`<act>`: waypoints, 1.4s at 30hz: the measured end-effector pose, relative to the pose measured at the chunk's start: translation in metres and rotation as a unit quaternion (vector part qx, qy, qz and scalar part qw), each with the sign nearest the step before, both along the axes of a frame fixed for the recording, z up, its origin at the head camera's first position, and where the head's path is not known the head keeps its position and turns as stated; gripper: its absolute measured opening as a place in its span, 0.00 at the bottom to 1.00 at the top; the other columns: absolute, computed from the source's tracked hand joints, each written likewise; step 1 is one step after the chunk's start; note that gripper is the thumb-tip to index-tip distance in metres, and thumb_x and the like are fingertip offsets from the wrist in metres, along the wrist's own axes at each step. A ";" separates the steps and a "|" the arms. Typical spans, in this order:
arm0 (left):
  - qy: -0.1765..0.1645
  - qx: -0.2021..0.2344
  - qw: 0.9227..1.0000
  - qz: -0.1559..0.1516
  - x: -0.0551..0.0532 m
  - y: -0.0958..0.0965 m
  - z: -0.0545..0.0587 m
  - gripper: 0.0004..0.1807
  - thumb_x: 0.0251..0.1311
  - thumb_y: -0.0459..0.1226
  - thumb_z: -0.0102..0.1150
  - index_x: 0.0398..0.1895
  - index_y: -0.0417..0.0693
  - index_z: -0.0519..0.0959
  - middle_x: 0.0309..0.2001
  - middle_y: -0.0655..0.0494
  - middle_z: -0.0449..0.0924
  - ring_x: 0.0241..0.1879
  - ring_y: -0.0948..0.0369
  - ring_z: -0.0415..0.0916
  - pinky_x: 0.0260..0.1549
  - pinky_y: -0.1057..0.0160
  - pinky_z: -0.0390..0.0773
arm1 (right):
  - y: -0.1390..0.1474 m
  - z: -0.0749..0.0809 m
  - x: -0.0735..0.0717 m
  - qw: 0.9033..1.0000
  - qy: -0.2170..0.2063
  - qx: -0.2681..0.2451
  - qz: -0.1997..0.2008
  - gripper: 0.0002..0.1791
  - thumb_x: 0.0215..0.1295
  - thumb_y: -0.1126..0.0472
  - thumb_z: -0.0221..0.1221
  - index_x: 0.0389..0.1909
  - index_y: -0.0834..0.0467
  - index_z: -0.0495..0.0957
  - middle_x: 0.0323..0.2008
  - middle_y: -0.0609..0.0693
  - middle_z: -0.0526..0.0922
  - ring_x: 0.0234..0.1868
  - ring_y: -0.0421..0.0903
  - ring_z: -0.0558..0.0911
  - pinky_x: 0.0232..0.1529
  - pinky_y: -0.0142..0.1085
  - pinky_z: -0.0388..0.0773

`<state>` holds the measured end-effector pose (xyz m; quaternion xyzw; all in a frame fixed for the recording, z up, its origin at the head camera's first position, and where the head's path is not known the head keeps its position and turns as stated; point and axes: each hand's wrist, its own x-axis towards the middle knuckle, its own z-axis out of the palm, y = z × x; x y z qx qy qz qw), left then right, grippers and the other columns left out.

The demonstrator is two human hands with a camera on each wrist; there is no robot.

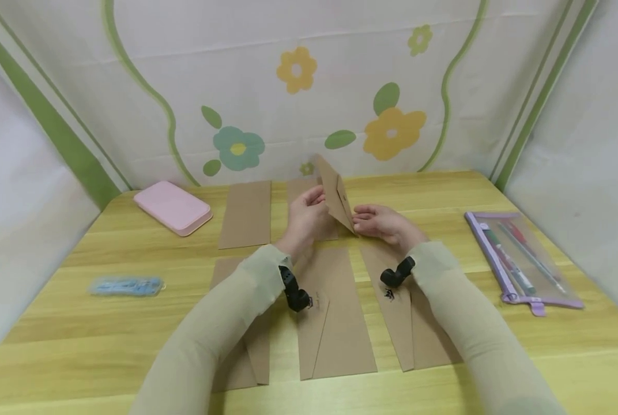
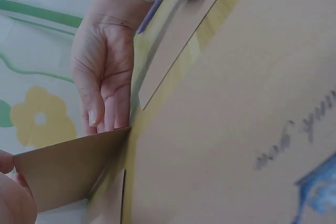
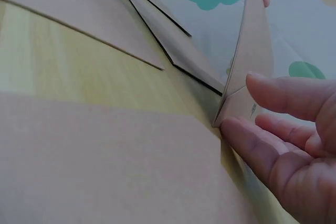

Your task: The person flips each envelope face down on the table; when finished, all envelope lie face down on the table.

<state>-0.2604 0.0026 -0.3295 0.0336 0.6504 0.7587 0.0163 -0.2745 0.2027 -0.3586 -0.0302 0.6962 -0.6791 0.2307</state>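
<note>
My left hand [image 1: 307, 214] pinches a brown paper envelope [image 1: 335, 193] by its left edge, and the envelope stands tilted up above the table. In the left wrist view the held envelope [image 2: 73, 169] shows a plain side. My right hand [image 1: 384, 223] is at the envelope's lower right edge, its fingers fairly straight; in the right wrist view the fingertips [image 3: 231, 127] are at its lower corner. Under my hands lie a flat envelope [image 1: 340, 311] with a printed mark, another envelope [image 1: 392, 311] to its right, and a plain one [image 1: 330, 230] partly hidden behind.
A plain envelope [image 1: 245, 214] lies at the back left, another [image 1: 236, 360] under my left forearm. A pink case [image 1: 173, 206] and a blue item in clear wrapping [image 1: 126, 286] are on the left. A see-through pencil pouch [image 1: 522, 259] with pens lies right. A flowered curtain [image 1: 330, 86] hangs behind.
</note>
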 end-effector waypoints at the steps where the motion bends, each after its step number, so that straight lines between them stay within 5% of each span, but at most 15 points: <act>1: 0.006 -0.005 1.000 -0.007 -0.001 0.002 0.002 0.26 0.55 0.21 0.51 0.60 0.37 0.70 0.57 0.47 0.73 0.56 0.58 0.70 0.54 0.64 0.72 | 0.001 -0.001 0.000 1.000 0.002 -0.004 0.002 0.37 0.63 0.76 0.50 0.70 0.66 0.44 0.69 0.63 0.52 0.69 0.55 0.55 0.55 0.32 0.72; 11: 0.051 -0.085 0.994 -0.042 -0.004 0.033 0.017 0.25 0.58 0.26 0.54 0.61 0.38 0.69 0.57 0.45 0.73 0.55 0.56 0.70 0.53 0.65 0.73 | 0.007 -0.010 0.007 0.998 0.066 -0.007 0.013 0.39 0.60 0.76 0.52 0.70 0.64 0.45 0.68 0.66 0.53 0.69 0.57 0.55 0.46 0.25 0.74; 18: 0.058 -0.087 0.994 -0.036 -0.002 0.050 0.014 0.24 0.56 0.26 0.55 0.59 0.38 0.71 0.53 0.46 0.75 0.53 0.57 0.72 0.51 0.69 0.73 | 0.005 -0.010 0.018 0.990 0.124 0.062 -0.029 0.40 0.57 0.72 0.59 0.69 0.60 0.53 0.64 0.63 0.63 0.64 0.56 0.64 0.59 0.42 0.69; 23: 0.064 -0.081 0.994 -0.029 -0.002 0.053 0.012 0.24 0.57 0.26 0.56 0.59 0.38 0.71 0.53 0.43 0.74 0.53 0.55 0.72 0.51 0.68 0.73 | -0.006 0.001 0.035 0.965 0.191 0.149 -0.096 0.36 0.57 0.66 0.61 0.66 0.62 0.59 0.62 0.62 0.66 0.62 0.57 0.67 0.62 0.48 0.66; 32: 0.077 -0.079 0.993 -0.028 -0.002 0.053 0.014 0.24 0.57 0.27 0.55 0.59 0.37 0.71 0.53 0.42 0.74 0.54 0.54 0.73 0.51 0.68 0.74 | -0.034 0.009 0.044 0.909 0.275 0.177 -0.256 0.22 0.55 0.66 0.62 0.52 0.64 0.72 0.48 0.59 0.78 0.50 0.52 0.76 0.50 0.41 0.75; 37: 0.082 -0.066 0.994 -0.019 -0.003 0.054 0.011 0.24 0.57 0.27 0.55 0.59 0.38 0.71 0.53 0.42 0.74 0.54 0.54 0.73 0.52 0.66 0.73 | -0.044 0.009 0.042 0.883 0.312 0.192 -0.294 0.13 0.54 0.63 0.62 0.41 0.61 0.77 0.38 0.56 0.82 0.40 0.48 0.79 0.37 0.33 0.77; 42: 0.072 -0.053 0.996 -0.018 -0.005 0.056 0.009 0.24 0.56 0.28 0.56 0.59 0.39 0.71 0.53 0.44 0.75 0.53 0.56 0.72 0.50 0.66 0.75 | -0.046 0.009 0.043 0.871 0.321 0.188 -0.322 0.07 0.55 0.64 0.61 0.34 0.62 0.78 0.33 0.57 0.83 0.34 0.47 0.79 0.28 0.26 0.74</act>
